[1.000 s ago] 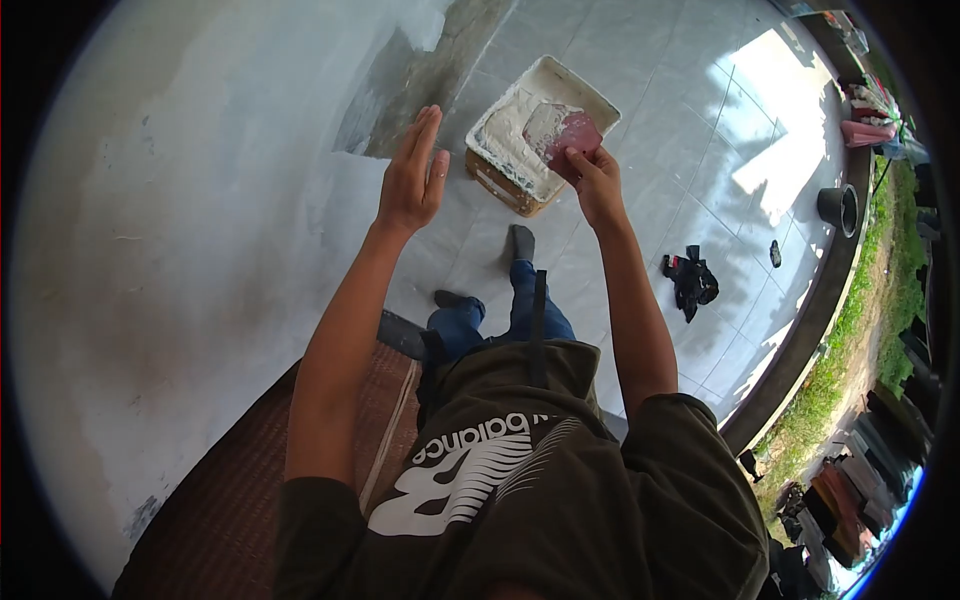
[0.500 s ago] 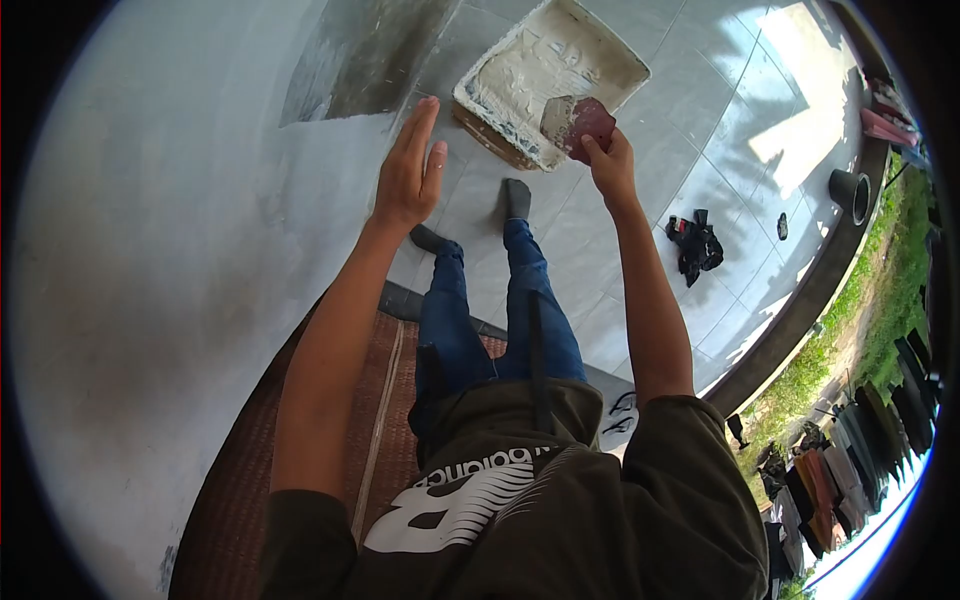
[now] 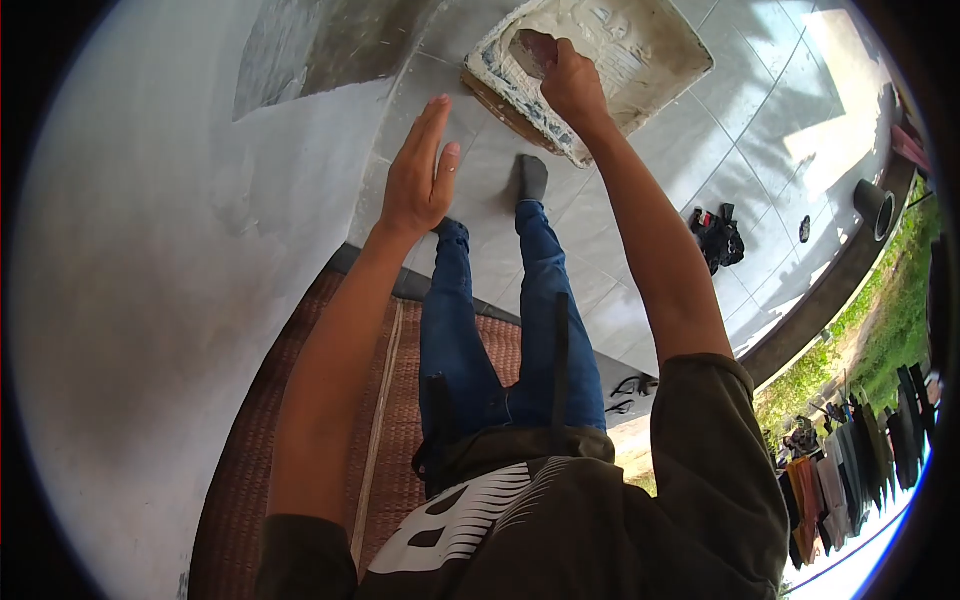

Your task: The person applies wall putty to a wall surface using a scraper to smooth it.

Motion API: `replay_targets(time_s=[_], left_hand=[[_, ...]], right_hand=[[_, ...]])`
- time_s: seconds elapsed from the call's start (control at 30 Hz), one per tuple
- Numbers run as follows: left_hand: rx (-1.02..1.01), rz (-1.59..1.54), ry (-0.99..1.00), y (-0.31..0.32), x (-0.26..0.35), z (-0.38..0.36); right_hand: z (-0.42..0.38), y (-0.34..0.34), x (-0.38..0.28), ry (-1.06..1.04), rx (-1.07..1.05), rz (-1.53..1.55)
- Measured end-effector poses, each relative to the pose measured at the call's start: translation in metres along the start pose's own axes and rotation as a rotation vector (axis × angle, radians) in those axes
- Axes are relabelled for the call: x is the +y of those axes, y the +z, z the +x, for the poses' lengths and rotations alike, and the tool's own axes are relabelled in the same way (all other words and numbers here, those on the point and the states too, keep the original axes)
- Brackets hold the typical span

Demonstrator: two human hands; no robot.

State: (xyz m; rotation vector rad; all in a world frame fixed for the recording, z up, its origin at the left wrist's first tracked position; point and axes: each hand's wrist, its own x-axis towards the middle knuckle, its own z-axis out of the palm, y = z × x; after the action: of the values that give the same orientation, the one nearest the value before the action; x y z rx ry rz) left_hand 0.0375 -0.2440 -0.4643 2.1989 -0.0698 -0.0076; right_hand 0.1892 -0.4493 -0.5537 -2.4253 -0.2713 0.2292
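My right hand (image 3: pixel 578 88) grips a flat, reddish-brown scraper (image 3: pixel 536 50) smeared with pale paste. The scraper overlaps the near left part of a shallow rectangular tub (image 3: pixel 545 138), whose walls are caked with dried paste. Thick, cream-coloured wall putty (image 3: pixel 640 45) coats the inside of the tub. Held up beside the wall, my left hand (image 3: pixel 415 185) is empty, with straight fingers and the thumb apart; small pale specks show on it.
A grey-white coated wall (image 3: pixel 150 280) rises at left, with a darker patch (image 3: pixel 340 50) near the top. Below me lies a woven reddish mat (image 3: pixel 280 430). On the tiled floor (image 3: pixel 680 150) are a black bundle (image 3: pixel 718 238) and a dark bucket (image 3: pixel 875 208). Clothes (image 3: pixel 850 465) hang outside at right.
My right hand has moved up and left, bringing the scraper further over the putty in the tub. My left hand keeps almost the same pose. The view has shifted slightly.
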Motion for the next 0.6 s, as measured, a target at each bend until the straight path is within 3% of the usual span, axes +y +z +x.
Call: replay_targets(time_s=[0.27,0.4,0.47,0.6], left_hand=[[0.019,-0.037,-0.06,0.016,-0.013,-0.023],[0.028,-0.042,-0.081,0.021,-0.016,-0.028],[0.029,-0.044,-0.092,0.023,-0.016,-0.029],[0.046,-0.049,-0.089,0.025,-0.013,-0.029]], right_hand=[[0.039,0.021,0.011,-0.201,-0.037,-0.131],[0.048,0.024,0.007,-0.131,-0.119,-0.06],[0.051,0.016,0.008,-0.251,-0.189,-0.007],[0.05,0.013,0.01,-0.391,-0.133,-0.093]])
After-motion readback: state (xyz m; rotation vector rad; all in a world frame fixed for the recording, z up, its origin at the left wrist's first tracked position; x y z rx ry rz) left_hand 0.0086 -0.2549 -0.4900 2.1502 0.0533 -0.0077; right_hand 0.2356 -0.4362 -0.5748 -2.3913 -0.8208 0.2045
